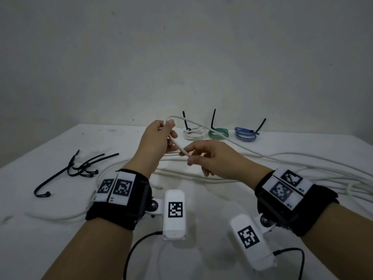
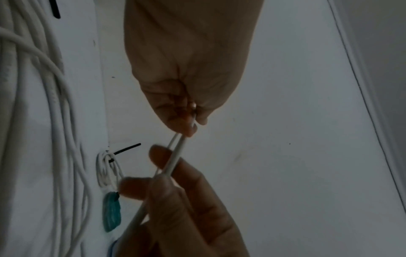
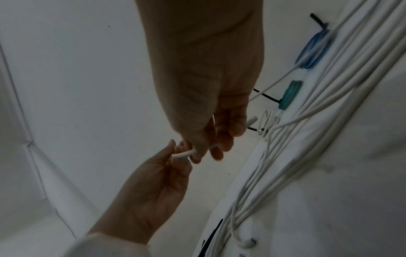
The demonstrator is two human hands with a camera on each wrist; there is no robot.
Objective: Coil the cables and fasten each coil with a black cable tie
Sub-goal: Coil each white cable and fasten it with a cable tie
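Both hands are raised above the white table [image 1: 60, 209], working one white cable [image 1: 201, 126]. The left hand [image 1: 156, 142] pinches a bend of the cable between thumb and fingertips; the right hand [image 1: 214, 158] pinches the cable's free end [image 1: 182, 151] between thumb and forefinger, its other fingers loosely curled beneath.

Hidden or unclear: the left palm hides how many strands pass through it in the head view, and the far run of the cable merges with the loose white cable pile [image 1: 292, 166] on the right of the table, so its full length cannot be traced. The pile is cut off at the right edge.

View differences: the left wrist view shows two parallel strands [image 2: 175, 144] leaving the left hand [image 2: 186, 78] and crossing the right hand's fingers [image 2: 158, 156]. The right wrist view shows the rounded cable tip [image 3: 251, 120] projecting past the right hand [image 3: 211, 104], and the left hand [image 3: 158, 182] below.

Only the head view shows the spare black cable ties [image 1: 80, 168] lying on the left of the table. At the table's far edge lie three finished coils, each with a black tie standing up: white coil [image 1: 194, 133], green coil [image 1: 219, 133], blue coil [image 1: 245, 135].
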